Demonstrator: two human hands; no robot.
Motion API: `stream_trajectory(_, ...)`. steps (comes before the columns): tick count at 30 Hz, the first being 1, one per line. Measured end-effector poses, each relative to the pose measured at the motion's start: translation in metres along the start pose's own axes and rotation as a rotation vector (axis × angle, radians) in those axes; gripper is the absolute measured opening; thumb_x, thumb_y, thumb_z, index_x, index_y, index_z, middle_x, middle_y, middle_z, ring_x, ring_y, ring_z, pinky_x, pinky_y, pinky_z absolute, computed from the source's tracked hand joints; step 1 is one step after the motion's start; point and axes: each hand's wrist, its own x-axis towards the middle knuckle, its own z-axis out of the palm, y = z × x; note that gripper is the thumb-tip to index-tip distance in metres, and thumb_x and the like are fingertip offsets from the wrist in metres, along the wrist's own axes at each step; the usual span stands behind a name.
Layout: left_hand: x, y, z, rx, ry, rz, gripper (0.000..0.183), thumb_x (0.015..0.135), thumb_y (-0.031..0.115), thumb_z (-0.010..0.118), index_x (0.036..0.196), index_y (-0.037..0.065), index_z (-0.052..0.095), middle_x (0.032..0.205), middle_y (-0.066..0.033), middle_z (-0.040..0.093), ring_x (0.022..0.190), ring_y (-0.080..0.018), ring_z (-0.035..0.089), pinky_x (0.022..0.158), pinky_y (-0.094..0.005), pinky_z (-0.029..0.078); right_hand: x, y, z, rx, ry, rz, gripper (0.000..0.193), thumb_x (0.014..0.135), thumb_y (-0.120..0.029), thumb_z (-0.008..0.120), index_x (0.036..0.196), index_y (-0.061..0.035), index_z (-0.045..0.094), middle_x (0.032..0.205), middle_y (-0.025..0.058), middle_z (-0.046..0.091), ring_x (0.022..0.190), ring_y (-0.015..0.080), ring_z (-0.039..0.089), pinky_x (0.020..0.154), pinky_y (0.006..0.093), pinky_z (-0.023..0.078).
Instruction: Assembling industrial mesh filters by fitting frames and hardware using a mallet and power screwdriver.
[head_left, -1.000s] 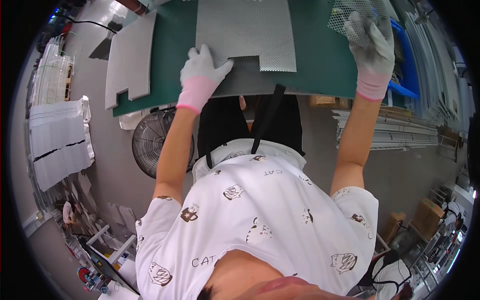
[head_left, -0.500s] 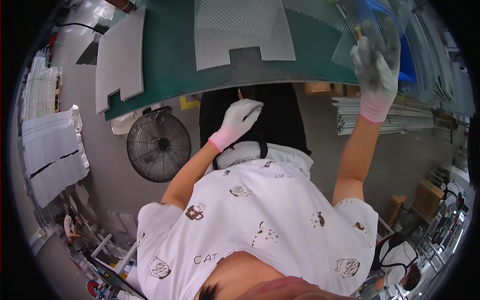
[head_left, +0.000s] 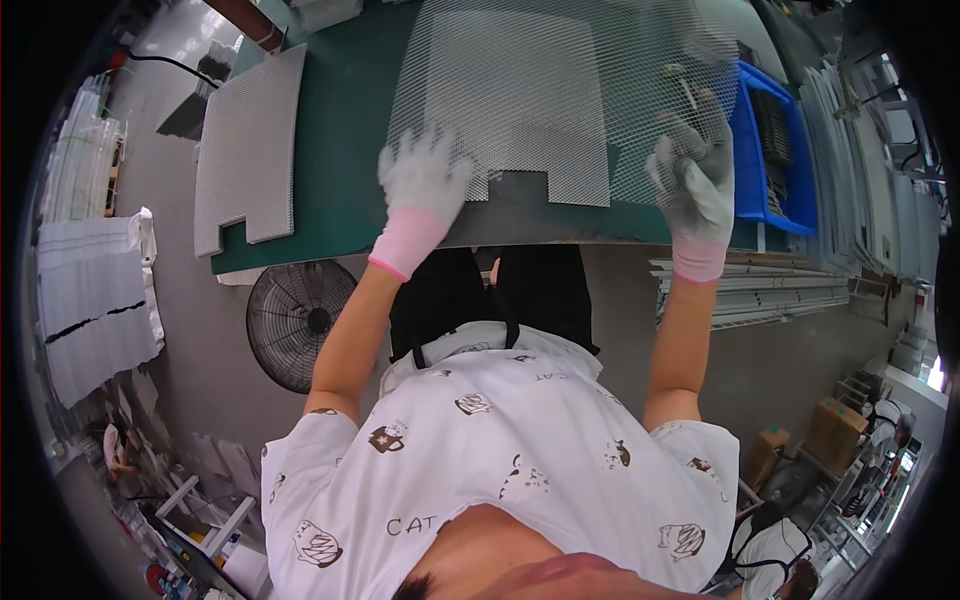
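Note:
A see-through metal mesh sheet (head_left: 640, 110) lies slanted over a notched silver mesh panel (head_left: 515, 90) on the green tabletop (head_left: 340, 150). My left hand (head_left: 425, 175), in a white glove with a pink cuff, is spread open at the sheet's near left edge, its fingers blurred. My right hand (head_left: 695, 195), gloved alike with greyed fingers, is closed on the sheet's near right corner. A thin stick with a yellowish tip (head_left: 682, 85) shows by its fingertips; whether the hand holds it too is unclear.
Another notched mesh panel (head_left: 250, 150) rests at the table's left end. A blue bin (head_left: 745, 150) with dark parts stands right of my right hand. A black fan (head_left: 300, 325) is below the table's front left, and long white strips (head_left: 750, 295) lie below its right.
My left hand has risen from my lap to the sheet. The mesh sheet has come leftward over the panel with my right hand, which has moved left and nearer to me.

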Motion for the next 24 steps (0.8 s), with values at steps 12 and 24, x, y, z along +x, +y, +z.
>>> stream_trajectory(12, 0.031, -0.021, -0.04, -1.082, -0.098, -0.354, 0.043, 0.085, 0.016, 0.062, 0.124, -0.001, 0.053, 0.082, -0.0068, 0.065, 0.066, -0.0059, 0.057, 0.06, -0.0214, 0.047, -0.001, 0.044, -0.002, -0.944, 0.285, 0.371, 0.052, 0.082, -0.01, 0.062, 0.128, 0.0061, 0.045, 0.084, 0.0056, 0.061, 0.07, 0.0073, 0.053, 0.063, 0.0212, 0.045)
stream_trajectory(24, 0.037, -0.021, -0.015, -0.914, -0.139, -0.341, 0.05, 0.084, 0.019, 0.063, 0.128, 0.0, 0.05, 0.077, -0.011, 0.064, 0.059, -0.0087, 0.057, 0.06, -0.0244, 0.048, -0.014, 0.075, -0.021, -0.893, 0.366, 0.378, 0.047, 0.083, -0.015, 0.062, 0.123, 0.0055, 0.05, 0.075, 0.0023, 0.058, 0.065, 0.0053, 0.051, 0.059, 0.0207, 0.043)
